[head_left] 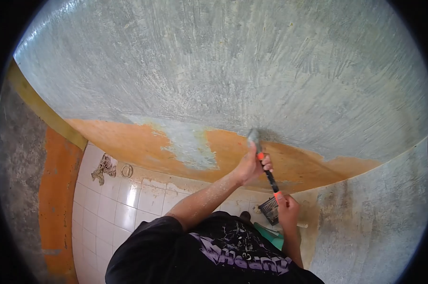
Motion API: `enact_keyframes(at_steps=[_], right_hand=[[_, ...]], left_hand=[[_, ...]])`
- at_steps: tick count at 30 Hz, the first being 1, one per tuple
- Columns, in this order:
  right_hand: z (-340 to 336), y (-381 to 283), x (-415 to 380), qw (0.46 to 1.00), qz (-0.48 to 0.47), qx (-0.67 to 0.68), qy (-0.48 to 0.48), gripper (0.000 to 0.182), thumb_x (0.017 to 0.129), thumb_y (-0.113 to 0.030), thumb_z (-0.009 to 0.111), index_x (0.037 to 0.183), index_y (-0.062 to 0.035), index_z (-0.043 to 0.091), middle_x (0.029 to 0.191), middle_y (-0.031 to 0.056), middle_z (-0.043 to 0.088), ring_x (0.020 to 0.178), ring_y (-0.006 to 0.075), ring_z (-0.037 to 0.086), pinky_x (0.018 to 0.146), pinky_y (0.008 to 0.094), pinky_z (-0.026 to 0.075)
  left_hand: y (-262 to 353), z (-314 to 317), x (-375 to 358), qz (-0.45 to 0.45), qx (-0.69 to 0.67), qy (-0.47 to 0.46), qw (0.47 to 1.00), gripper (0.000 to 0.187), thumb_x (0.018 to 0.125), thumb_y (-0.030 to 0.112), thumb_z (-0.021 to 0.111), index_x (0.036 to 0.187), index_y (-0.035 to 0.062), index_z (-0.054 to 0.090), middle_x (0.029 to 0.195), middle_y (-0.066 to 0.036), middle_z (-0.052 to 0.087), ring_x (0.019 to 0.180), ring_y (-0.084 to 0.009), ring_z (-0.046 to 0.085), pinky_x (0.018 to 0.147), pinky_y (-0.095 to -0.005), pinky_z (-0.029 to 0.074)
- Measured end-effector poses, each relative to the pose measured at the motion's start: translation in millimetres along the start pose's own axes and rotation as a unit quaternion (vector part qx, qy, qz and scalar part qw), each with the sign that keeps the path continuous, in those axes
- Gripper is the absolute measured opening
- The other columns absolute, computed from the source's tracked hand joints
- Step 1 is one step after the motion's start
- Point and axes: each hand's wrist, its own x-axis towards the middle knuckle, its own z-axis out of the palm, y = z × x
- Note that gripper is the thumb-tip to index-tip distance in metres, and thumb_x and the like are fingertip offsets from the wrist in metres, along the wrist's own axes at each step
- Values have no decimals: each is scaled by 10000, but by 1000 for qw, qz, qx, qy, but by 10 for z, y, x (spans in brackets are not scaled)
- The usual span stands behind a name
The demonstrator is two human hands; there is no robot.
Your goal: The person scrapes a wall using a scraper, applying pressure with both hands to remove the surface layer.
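Black shirt cloth [176, 246] with purple lettering lies nearest the view, and both arms reach forward from it. Wrapped round a long scraper [270, 179] with a black and orange handle, the left hand [250, 166] grips it close below the head; the right hand [288, 208] is closed on the orange lower end. The scraper slants up, its head at the wall [199, 71] where rough grey surface meets an orange band [114, 137]; whether it touches cannot be told. Pale specks dot the left forearm. Below the right hand, partly hidden, are a black slotted object [269, 210] and something green [273, 236]. Farther left, on the white tiled floor [107, 208], a crumpled patterned rag [104, 169] lies just beside a ring-shaped object [127, 171], near the wall's foot.
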Motion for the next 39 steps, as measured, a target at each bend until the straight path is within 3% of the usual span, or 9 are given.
enact_keyframes(at_steps=[9,12,18,22,28,32,36,37,39], right_hand=[[58,-30,-3,999,36,30,-25,404,902,-367,704,770,11,652,571,20,530,535,96,454,508,296,379],[212,-196,-12,999,-29,-16,-4,390,912,-349,695,762,8,651,566,-5,511,537,74,453,503,274,368],[180,-53,-34,993,54,101,-36,388,917,-345,687,767,10,652,554,-8,499,525,72,448,495,275,361],[293,-155,-70,1000,2,7,-21,395,926,-351,674,753,3,648,556,-10,502,503,70,443,472,273,346],[188,12,-27,987,68,140,-49,424,916,-379,681,776,20,645,550,27,498,507,89,457,482,296,358],[322,36,-21,997,12,57,-42,381,962,-330,639,737,-24,612,588,-42,480,481,43,393,437,254,305],[194,-40,-32,995,11,87,-37,401,960,-343,637,722,-24,594,572,-45,456,515,42,399,466,256,321],[142,-18,5,995,50,78,-42,395,956,-332,643,731,-10,597,570,-45,451,521,45,402,473,261,330],[173,-207,50,998,26,31,-57,398,934,-361,663,764,-1,642,561,-15,490,512,65,442,473,273,344]], left_hand=[[89,44,-61,-12,9,39,999,553,960,692,215,988,172,402,733,1,363,690,-169,413,781,-402,432],[227,-58,-169,34,-13,18,999,555,967,686,211,987,162,394,731,-5,371,686,-170,411,782,-402,430],[197,10,-140,20,20,61,998,565,948,707,248,986,164,399,713,-1,361,666,-164,402,759,-393,419],[306,36,-214,21,24,47,998,553,961,694,251,980,160,394,708,-1,350,664,-165,400,738,-381,412],[190,87,-119,14,14,65,998,542,971,683,227,974,163,381,705,1,334,654,-165,382,712,-382,412],[305,40,-181,11,9,61,998,534,972,684,224,959,171,372,703,8,323,642,-157,359,702,-380,405],[147,13,-92,21,8,55,998,555,943,723,227,950,187,375,693,17,310,619,-145,337,683,-361,391],[160,-33,-93,21,-9,60,998,555,941,723,235,952,187,376,692,18,309,616,-146,336,680,-358,390],[177,-53,-78,17,-44,67,997,553,939,725,251,955,186,377,688,18,308,610,-147,332,672,-353,386]])
